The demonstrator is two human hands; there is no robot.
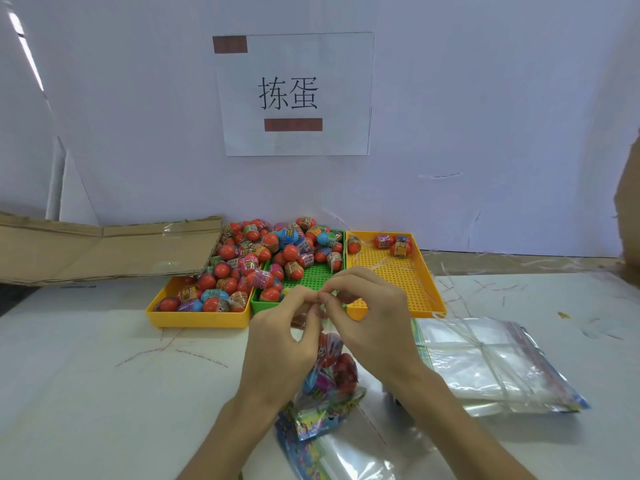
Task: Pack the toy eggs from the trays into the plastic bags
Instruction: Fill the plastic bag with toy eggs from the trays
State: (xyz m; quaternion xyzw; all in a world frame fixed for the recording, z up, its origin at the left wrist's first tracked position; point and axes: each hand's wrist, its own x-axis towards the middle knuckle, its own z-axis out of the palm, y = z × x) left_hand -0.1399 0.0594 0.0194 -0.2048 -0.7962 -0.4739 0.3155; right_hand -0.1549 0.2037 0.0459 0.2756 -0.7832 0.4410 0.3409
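A clear plastic bag point(330, 372) holding several toy eggs hangs between my hands above the table's near middle. My left hand point(282, 341) and my right hand point(369, 317) both pinch the bag's top edge, fingertips meeting. Behind them stand three trays: a yellow left tray point(197, 318) heaped with several red, blue and pink eggs point(221, 271), a green middle tray point(313, 273) with more eggs at its far end, and a yellow right tray point(391, 271) with a few eggs point(393, 244) at the back.
A tied stack of empty clear bags point(485, 365) lies to the right. Another flat bag with a printed edge point(332, 455) lies under my forearms. Flattened cardboard point(104, 251) leans at the back left. A paper sign point(294, 95) hangs on the white wall.
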